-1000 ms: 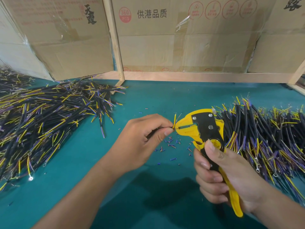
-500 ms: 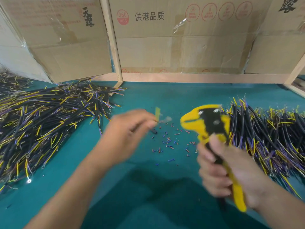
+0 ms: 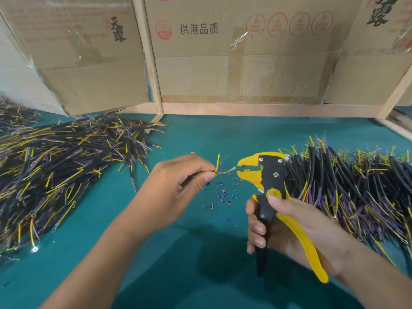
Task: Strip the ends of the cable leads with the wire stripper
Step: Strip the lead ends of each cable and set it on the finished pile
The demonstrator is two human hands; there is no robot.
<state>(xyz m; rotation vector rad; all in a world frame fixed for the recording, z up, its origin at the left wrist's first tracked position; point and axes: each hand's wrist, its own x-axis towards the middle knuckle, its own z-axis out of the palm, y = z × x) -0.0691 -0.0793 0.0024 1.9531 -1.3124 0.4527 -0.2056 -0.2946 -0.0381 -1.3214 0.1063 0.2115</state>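
The worktop (image 3: 200, 253) is covered in a smooth teal mat. Two heaps of cables lie on it: a flat, spread left heap (image 3: 55, 175) and a denser right heap (image 3: 347, 188), both of round black-sheathed lengths with thin yellow and purple leads fanning from their ends. Some ends in the left heap carry small metal ring terminals. Between the heaps lies a scatter of tiny insulation bits (image 3: 220, 195), mostly blue with a few reddish; too many and too small to count.

The left hand (image 3: 178, 186) reaches in from the lower left with fingers curled, thumb and forefinger pinching one cable (image 3: 217, 168) just above the scatter. A yellow lead stands up from the pinch; a bare, coppery twisted strand points right toward the stripper and stops just short of it.

The right hand (image 3: 287, 226) grips the stripper (image 3: 265, 175), a hard plastic tool with a beak-shaped yellow head, black body with three metal screws, and two handles, one black and one yellow. Fingers wrap the black handle, the thumb lies on the yellow round pivot, and the yellow handle runs along the palm. Its jaws stand slightly apart, holding nothing.

Three matt brown cardboard boxes (image 3: 234, 63) with tape strips stand behind, divided by pale wooden battens (image 3: 151, 63).
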